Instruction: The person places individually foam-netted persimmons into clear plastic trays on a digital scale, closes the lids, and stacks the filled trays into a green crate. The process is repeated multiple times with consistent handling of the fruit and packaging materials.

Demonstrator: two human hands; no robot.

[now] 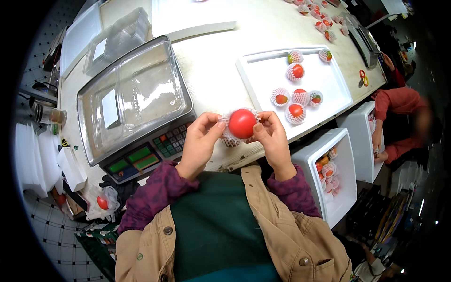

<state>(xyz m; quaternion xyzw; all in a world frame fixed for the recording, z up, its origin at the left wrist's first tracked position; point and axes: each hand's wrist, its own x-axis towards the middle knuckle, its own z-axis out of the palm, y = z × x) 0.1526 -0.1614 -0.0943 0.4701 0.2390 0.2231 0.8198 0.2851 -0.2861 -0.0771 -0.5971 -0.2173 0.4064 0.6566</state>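
Note:
In front of my chest, a round red tomato (242, 123) sits in a white foam net sleeve (230, 135). My left hand (201, 141) pinches the sleeve's left edge between thumb and fingers. On the other side, my right hand (269, 139) grips the right edge, its thumb against the tomato. The sleeve is pulled down, so the tomato's smooth face is bare. Just beneath, more netting shows at the table edge; whether it is a second sleeve I cannot tell. To the right, several netted tomatoes (296, 110) rest on a white foam tray lid (260, 74).
Clear plastic clamshells (148, 81) lie on a digital scale (135, 155) at left. White foam boxes (338, 201) stand below the table's right edge, one holding netted tomatoes. A co-worker in red sleeves (398, 102) reaches into another. Scissors (363, 78) and more netted tomatoes (326, 23) lie farther off.

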